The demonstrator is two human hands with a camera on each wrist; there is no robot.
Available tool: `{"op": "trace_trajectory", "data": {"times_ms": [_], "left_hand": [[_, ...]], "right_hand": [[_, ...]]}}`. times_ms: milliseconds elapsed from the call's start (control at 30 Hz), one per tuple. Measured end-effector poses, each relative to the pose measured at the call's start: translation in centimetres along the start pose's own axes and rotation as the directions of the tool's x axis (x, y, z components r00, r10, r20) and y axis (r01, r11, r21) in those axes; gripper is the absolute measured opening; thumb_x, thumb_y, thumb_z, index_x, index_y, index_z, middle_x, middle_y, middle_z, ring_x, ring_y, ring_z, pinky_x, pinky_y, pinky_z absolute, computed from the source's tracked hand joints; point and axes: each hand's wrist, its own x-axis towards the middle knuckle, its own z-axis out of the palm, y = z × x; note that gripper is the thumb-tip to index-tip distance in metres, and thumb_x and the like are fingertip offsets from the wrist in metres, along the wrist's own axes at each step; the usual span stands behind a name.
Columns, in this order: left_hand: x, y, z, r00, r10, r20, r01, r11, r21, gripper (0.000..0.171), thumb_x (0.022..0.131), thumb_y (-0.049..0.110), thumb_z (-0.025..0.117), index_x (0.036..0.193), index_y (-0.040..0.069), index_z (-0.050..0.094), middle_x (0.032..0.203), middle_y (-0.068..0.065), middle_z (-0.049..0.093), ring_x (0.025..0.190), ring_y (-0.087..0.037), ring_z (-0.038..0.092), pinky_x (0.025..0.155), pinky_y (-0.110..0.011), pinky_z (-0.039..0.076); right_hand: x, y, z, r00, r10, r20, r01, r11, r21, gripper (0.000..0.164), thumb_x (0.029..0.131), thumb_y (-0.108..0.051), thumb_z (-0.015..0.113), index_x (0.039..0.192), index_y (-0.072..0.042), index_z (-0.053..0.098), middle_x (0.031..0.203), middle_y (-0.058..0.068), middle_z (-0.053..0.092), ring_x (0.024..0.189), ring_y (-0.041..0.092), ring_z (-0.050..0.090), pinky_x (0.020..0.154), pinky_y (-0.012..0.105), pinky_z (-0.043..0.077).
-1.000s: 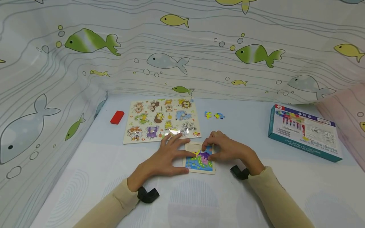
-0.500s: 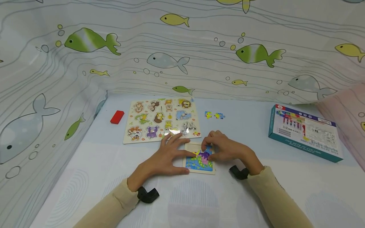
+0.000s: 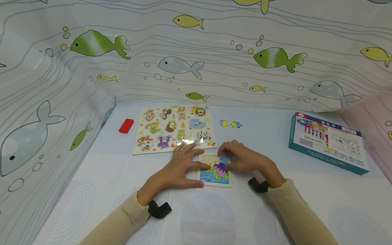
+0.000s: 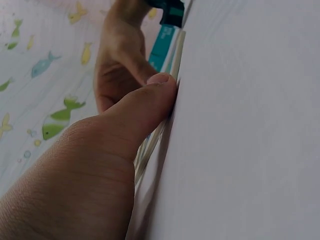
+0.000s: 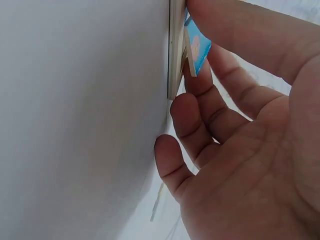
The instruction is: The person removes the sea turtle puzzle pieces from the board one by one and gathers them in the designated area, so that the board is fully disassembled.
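Note:
A small wooden tray puzzle (image 3: 214, 177) with a purple, pink and green picture on blue lies in front of me. My left hand (image 3: 179, 170) is spread along its left side, the thumb at the lower left corner and a straight finger on the picture. In the left wrist view the thumb (image 4: 160, 82) rests on the tray's edge. My right hand (image 3: 243, 158) is at the puzzle's upper right, fingers curled. The right wrist view shows it holding a blue puzzle piece (image 5: 199, 47) with an orange patch, tilted at the tray's edge. The tray's upper left shows bare wood.
Two loose yellow-and-blue puzzle pieces (image 3: 231, 124) lie beyond the right hand. An animal peg puzzle board (image 3: 157, 124) is just behind the left fingers. A red block (image 3: 126, 126) sits at the left, a teal-sided box (image 3: 329, 143) at the right. Fish-print sheeting surrounds the table.
My right fingers have shifted slightly right and up, uncovering more of the blue piece at the puzzle's upper right. The left hand has kept its place.

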Motion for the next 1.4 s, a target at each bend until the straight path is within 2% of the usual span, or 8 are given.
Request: {"op": "trace_trajectory", "data": {"times_ms": [233,433,667,967,1167,1300,1400], "left_hand": [[0.0,0.1,0.0,1.000,0.007,-0.002,-0.007,1.000,0.001,0.055,0.083,0.067,0.070,0.132,0.043,0.065,0.159,-0.002,0.044,0.156,-0.039,0.021,0.122,-0.067,0.006],[0.0,0.1,-0.1,1.000,0.000,0.005,0.000,1.000,0.005,0.056,0.083,0.067,0.069,0.133,0.043,0.065,0.159,-0.002,0.043,0.157,-0.037,0.019,0.122,-0.067,0.006],[0.0,0.1,0.0,1.000,-0.003,0.005,0.003,1.000,0.006,0.056,0.083,0.068,0.069,0.133,0.043,0.065,0.159,-0.002,0.043,0.157,-0.037,0.018,0.122,-0.067,0.005],[0.0,0.0,0.1,1.000,-0.003,-0.004,0.003,1.000,0.003,0.056,0.083,0.068,0.069,0.133,0.044,0.065,0.159,-0.002,0.044,0.157,-0.037,0.018,0.122,-0.067,0.005],[0.0,0.0,0.2,1.000,-0.005,-0.009,0.005,1.000,-0.003,0.055,0.083,0.067,0.069,0.133,0.044,0.065,0.159,-0.001,0.043,0.158,-0.037,0.017,0.122,-0.066,0.005],[-0.1,0.0,0.3,1.000,-0.007,-0.010,0.007,1.000,-0.012,0.056,0.082,0.067,0.070,0.133,0.045,0.064,0.159,-0.001,0.043,0.158,-0.038,0.017,0.122,-0.066,0.005],[-0.1,0.1,0.3,1.000,-0.014,-0.006,0.014,1.000,-0.006,0.056,0.082,0.067,0.070,0.133,0.045,0.064,0.160,-0.001,0.042,0.158,-0.037,0.017,0.122,-0.065,0.005]], "right_hand": [[-0.1,0.2,-0.2,0.999,-0.050,0.001,0.050,0.999,-0.014,0.041,0.084,-0.010,0.080,0.123,-0.018,0.069,0.120,-0.005,0.068,0.109,0.017,0.050,0.096,0.039,0.043],[-0.1,0.3,-0.3,0.997,-0.071,-0.006,0.071,0.997,-0.021,0.039,0.086,-0.010,0.079,0.124,-0.017,0.071,0.121,-0.004,0.069,0.109,0.015,0.053,0.096,0.038,0.046],[0.0,0.9,-0.4,0.999,-0.042,-0.028,0.043,0.999,0.024,0.039,0.088,-0.016,0.080,0.125,-0.017,0.072,0.119,-0.004,0.070,0.105,0.015,0.055,0.094,0.037,0.048],[-0.4,2.5,-1.4,0.993,0.006,-0.121,0.001,0.998,0.061,0.039,0.088,-0.020,0.081,0.125,-0.016,0.071,0.114,-0.005,0.069,0.100,0.016,0.055,0.091,0.034,0.048],[-0.8,4.9,-2.8,0.972,0.043,-0.231,-0.037,0.999,0.032,0.038,0.089,-0.014,0.079,0.126,-0.013,0.070,0.116,0.001,0.069,0.098,0.018,0.055,0.086,0.032,0.048],[-1.3,6.7,-3.7,0.946,0.113,-0.303,-0.112,0.993,0.021,0.036,0.090,-0.013,0.077,0.126,-0.010,0.070,0.117,0.007,0.069,0.098,0.022,0.056,0.085,0.033,0.048],[-1.4,7.7,-4.4,0.930,0.181,-0.321,-0.183,0.983,0.025,0.037,0.093,-0.015,0.075,0.128,-0.010,0.068,0.120,0.009,0.068,0.101,0.024,0.055,0.087,0.036,0.048]]}}
